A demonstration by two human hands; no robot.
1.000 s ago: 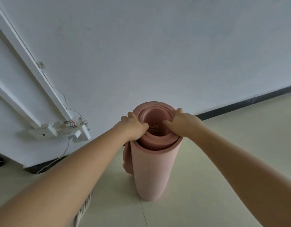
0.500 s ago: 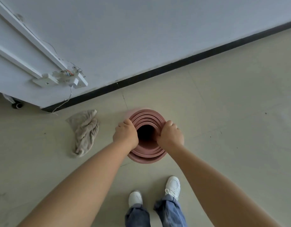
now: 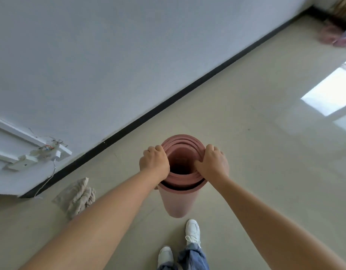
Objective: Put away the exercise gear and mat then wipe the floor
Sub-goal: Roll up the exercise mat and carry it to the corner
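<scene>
A pink exercise mat (image 3: 179, 201), rolled into a tube, stands upright on the beige floor just ahead of my white shoes (image 3: 192, 230). I look down into its open top end. My left hand (image 3: 154, 162) grips the left side of the top rim, fingers curled over the layers. My right hand (image 3: 212, 162) grips the right side of the rim the same way, thumb inside the roll. A crumpled beige cloth (image 3: 79, 195) lies on the floor to the left of the mat.
A white wall with a black skirting strip (image 3: 168, 100) runs diagonally behind the mat. A white trunking with a loose socket and wires (image 3: 43, 152) hangs on the wall at left. Blurred pink and blue things (image 3: 338, 36) lie in the far right corner.
My view has swung from the wall down and then right along the floor. Both hands keep their grip on the mat's top rim, and the mat now stands farther from the wall.
</scene>
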